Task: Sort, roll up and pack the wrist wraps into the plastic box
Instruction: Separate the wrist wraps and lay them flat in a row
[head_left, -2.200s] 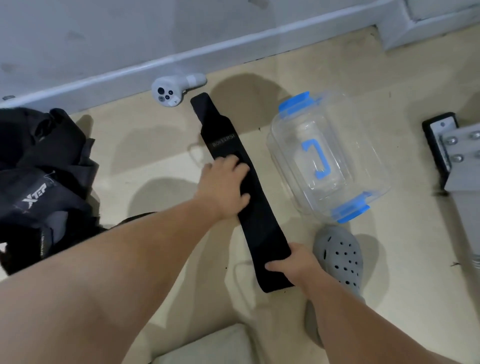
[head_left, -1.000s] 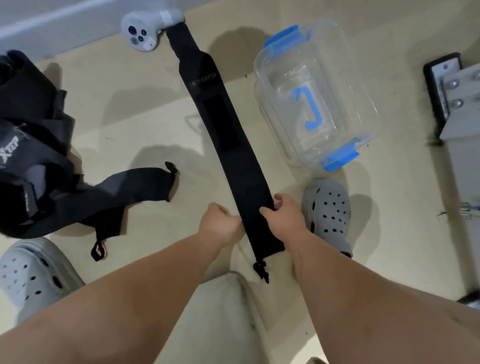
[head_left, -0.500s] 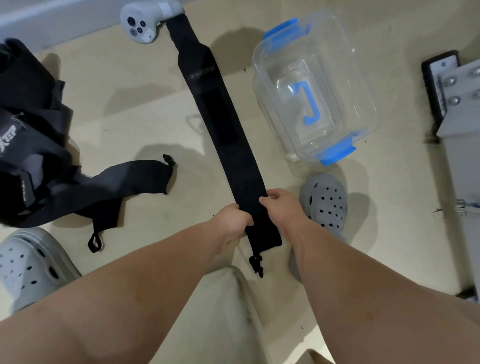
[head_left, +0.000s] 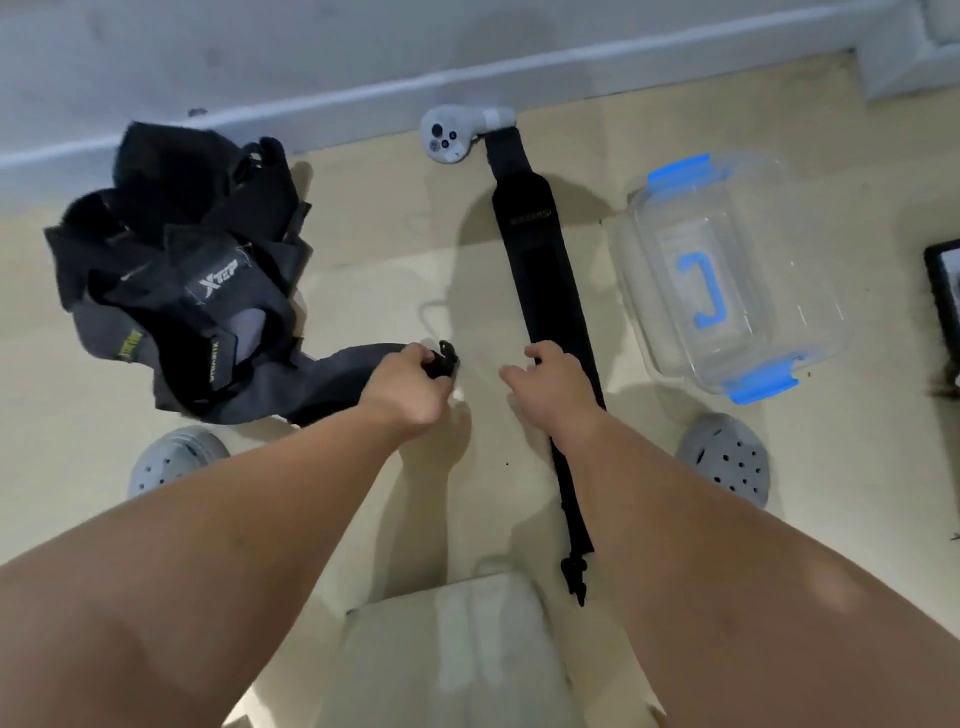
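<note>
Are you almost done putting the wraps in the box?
Not nearly. The flat wrap lies straight, unrolled. The left hand grips a second wrap trailing from the pile; the right hand is open. Nothing is rolled, and the lidded plastic box looks empty.

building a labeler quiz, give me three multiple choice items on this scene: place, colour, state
1. Where is the plastic box relative to the long wrist wrap? A on it B left of it C right of it
2. What colour are the box's clips? A blue B red C green
3. How does the long wrist wrap lie? A rolled up B stretched on the floor C inside the box
Key: C, the box stands apart to its right; A, both clips are blue; B, it lies unrolled.
</note>
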